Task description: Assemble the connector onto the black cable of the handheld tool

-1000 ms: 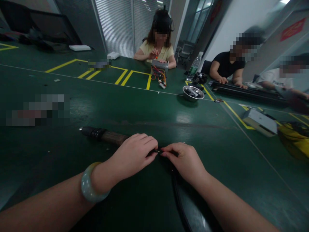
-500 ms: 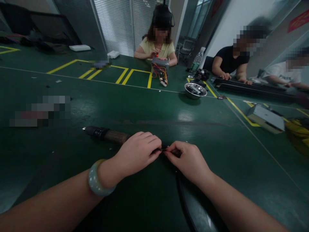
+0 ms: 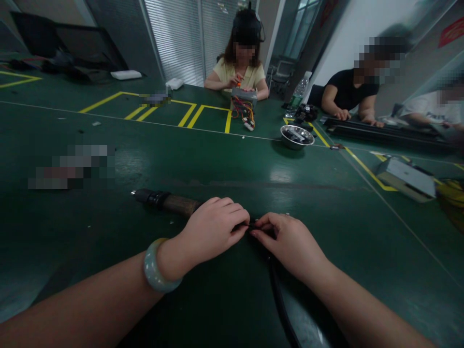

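Observation:
Over the green table, my left hand (image 3: 215,227) has its fingers closed at the rear of a dark electric screwdriver (image 3: 177,204), which lies on its side with its silver tip to the left. My right hand (image 3: 290,241) pinches close beside it, the fingertips of both hands almost meeting. Between them is a small dark piece, too small and shaded to name. A thick black cable (image 3: 281,304) runs from below my right hand down to the lower edge of the view. My palms hide the back end of the screwdriver.
Ahead stands a metal bowl (image 3: 297,137) with dark parts in it, near a plastic bottle (image 3: 299,94). Across the table a person (image 3: 237,72) handles a grey box with coloured wires (image 3: 243,99). More people sit at the right, behind a grey metal case (image 3: 406,179).
The whole view has shifted slightly, so everything appears a little further right. Both hands keep nearly the same closed pose, fingertips together. The screwdriver stays lying in place.

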Tool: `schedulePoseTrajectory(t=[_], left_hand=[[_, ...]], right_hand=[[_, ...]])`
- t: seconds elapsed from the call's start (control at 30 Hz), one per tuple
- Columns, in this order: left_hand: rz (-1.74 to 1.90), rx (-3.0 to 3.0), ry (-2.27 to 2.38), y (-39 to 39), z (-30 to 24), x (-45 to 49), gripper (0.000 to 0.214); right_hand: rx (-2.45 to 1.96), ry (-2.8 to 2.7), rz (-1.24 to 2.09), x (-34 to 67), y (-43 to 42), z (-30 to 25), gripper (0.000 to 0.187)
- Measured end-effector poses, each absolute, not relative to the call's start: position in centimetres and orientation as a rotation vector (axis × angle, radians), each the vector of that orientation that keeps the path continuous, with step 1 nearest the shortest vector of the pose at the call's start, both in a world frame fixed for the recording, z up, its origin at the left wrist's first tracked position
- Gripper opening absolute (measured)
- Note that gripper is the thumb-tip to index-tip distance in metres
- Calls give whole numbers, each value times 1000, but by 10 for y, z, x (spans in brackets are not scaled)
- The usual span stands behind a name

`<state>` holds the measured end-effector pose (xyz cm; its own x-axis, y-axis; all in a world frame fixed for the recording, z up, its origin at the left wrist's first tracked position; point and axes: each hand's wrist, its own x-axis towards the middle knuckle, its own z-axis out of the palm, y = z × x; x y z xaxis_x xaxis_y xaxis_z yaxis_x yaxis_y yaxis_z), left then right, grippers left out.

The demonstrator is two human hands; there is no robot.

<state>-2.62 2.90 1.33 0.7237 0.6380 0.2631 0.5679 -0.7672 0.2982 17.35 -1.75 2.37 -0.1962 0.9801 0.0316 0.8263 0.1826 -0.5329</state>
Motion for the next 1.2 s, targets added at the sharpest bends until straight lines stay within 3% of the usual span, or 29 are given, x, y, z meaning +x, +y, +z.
schedulePoseTrajectory(t=[0.43, 1.2], left_hand=[[475, 2736, 1021, 30, 14, -26, 16], [524, 2726, 1080, 29, 9, -26, 13]], right_hand=[[-1710, -2134, 548, 174, -15, 19, 7], [-1653, -2133, 486, 172, -12, 15, 6]])
